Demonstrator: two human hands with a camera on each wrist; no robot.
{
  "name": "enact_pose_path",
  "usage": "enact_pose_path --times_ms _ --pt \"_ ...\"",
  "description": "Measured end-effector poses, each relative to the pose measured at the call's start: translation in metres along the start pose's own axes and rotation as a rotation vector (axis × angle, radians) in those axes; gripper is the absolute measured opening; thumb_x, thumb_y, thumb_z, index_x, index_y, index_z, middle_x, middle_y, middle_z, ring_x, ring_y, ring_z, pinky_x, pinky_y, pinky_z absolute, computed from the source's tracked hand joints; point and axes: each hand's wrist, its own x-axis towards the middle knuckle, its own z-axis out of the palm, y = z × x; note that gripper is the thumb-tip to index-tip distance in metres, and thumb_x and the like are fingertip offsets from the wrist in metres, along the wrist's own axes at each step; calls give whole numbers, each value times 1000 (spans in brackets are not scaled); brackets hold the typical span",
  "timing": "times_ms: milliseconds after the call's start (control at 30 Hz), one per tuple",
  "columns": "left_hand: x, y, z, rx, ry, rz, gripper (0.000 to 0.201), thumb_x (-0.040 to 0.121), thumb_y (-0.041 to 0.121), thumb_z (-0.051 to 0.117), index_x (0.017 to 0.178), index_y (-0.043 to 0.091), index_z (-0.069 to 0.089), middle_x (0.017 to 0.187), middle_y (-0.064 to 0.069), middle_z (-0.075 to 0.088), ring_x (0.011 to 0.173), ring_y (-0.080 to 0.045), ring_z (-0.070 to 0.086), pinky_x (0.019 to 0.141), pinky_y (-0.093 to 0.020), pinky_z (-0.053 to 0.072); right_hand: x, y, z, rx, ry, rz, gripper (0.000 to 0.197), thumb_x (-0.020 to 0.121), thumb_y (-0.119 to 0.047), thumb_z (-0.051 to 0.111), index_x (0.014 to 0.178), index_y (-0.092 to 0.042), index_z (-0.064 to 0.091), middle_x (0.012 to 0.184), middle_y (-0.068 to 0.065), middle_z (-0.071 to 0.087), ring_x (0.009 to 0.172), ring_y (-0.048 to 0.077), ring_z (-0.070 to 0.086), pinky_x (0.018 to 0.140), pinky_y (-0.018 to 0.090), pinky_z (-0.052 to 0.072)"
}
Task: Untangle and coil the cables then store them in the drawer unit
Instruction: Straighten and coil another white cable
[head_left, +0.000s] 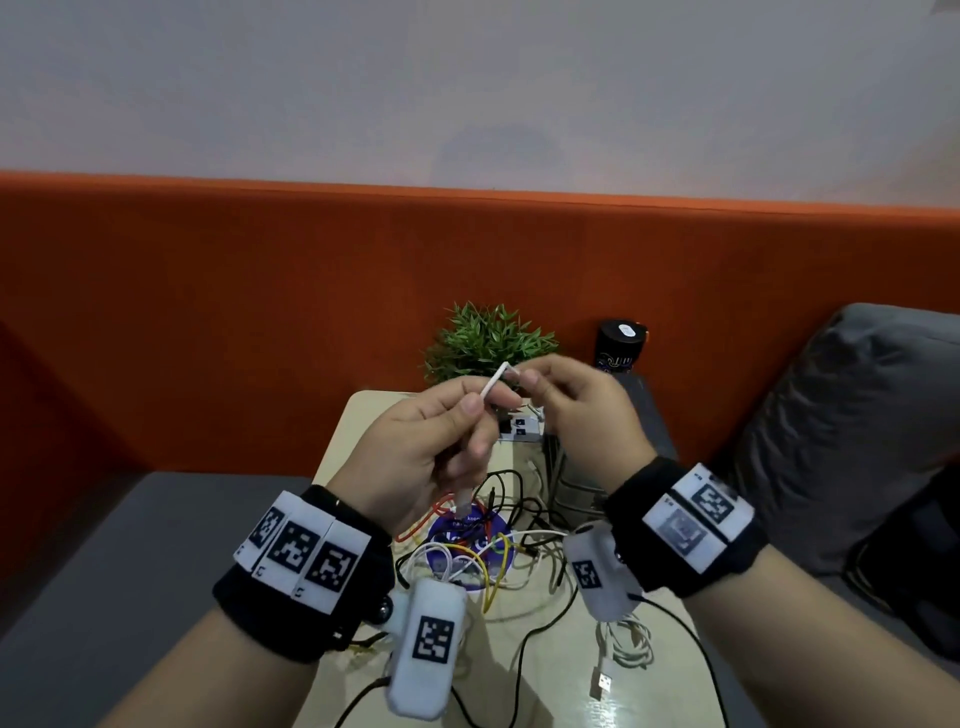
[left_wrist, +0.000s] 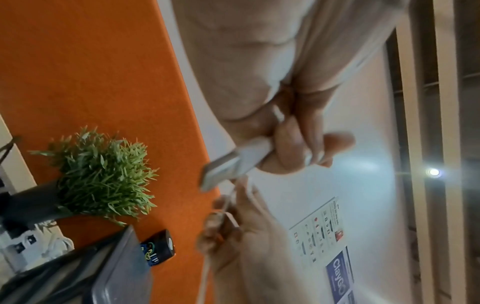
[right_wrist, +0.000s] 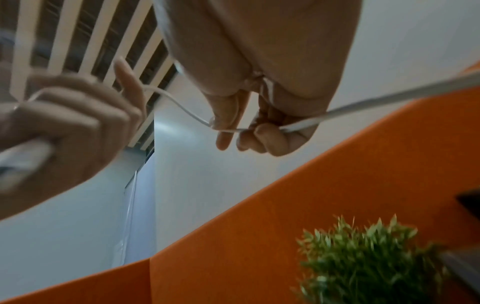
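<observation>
I hold a thin white cable (head_left: 492, 385) up in the air, above the surface (head_left: 670, 670). My left hand (head_left: 431, 447) has its fingers curled round the cable, and the cable's white plug end (left_wrist: 233, 162) sticks out past my fingers. My right hand (head_left: 582, 410) pinches the same cable a little way along, with the fingers bent round it. A short bit of cable bends between my two hands (right_wrist: 179, 102). My hands are close together, almost touching.

Under my hands there is a messy pile of cables (head_left: 498, 540) on the surface. Some are black, some white, one red and one yellow. They lie on top of a round blue sticker (head_left: 467, 540). Nearer to me, on the right, there is a white cable already bunched up (head_left: 623, 644), with its metal plug (head_left: 601, 685) pointing at me.

At the back of the surface stands a small green plant (head_left: 485, 338). A dark drawer unit (head_left: 576, 478) is to the right of the cable pile. A black can (head_left: 621, 345) stands behind it. Behind everything is an orange wall panel (head_left: 208, 312). A grey cushion (head_left: 857, 441) is on my right.
</observation>
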Motion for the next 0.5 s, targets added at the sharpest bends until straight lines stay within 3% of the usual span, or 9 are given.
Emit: enact_pose_path --times_ms 100,200,300,400,500 --pt "4 5 6 -47 79 77 19 89 10 46 92 3 63 71 -5 67 57 -13 59 52 -25 53 -11 3 17 102 -113 86 21 95 -21 56 85 -37 66 48 -14 54 45 5 45 49 23 40" --pt "7 7 3 -97 148 135 21 83 11 43 96 3 58 88 -8 73 80 -18 70 72 -25 56 -23 8 27 75 -286 132 26 97 -19 53 84 -39 64 54 -13 59 45 6 47 49 23 40" --pt "8 8 -1 -114 206 156 17 87 9 42 95 5 56 102 -10 72 101 -23 67 86 -28 54 -36 13 35 70 -431 165 27 97 -23 52 117 -37 65 65 -5 61 53 13 47 53 26 41" --pt "12 3 -6 67 312 191 19 94 1 39 92 7 57 99 -7 73 100 -22 68 87 -26 53 -43 12 37 22 -511 146 30 97 -24 52 123 -38 62 57 -10 52 49 0 42 54 16 39" --pt "12 -4 -17 313 388 213 25 95 -3 42 89 11 62 94 -4 73 95 -16 69 80 -18 51 -43 6 32 -76 -518 94 26 96 -29 55 120 -30 65 57 -18 53 57 -3 48 60 14 40"
